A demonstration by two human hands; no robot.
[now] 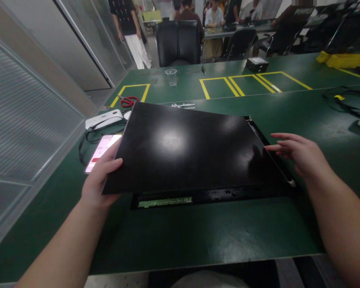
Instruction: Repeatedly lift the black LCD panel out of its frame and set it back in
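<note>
A glossy black display panel is tilted, its left side raised off the table and its right side low over a black frame. My left hand grips the panel's left edge, thumb on the top face and the other fingers hidden beneath. My right hand is at the panel's right edge, fingers stretched out, a fingertip at or near the edge. Along the near side of the frame a green circuit board strip shows under the panel.
Left of the panel lie a lit phone, a white device with black cables, and red-handled scissors. Farther back stand a clear plastic cup and a small black box. Dark cables lie at right. People sit behind.
</note>
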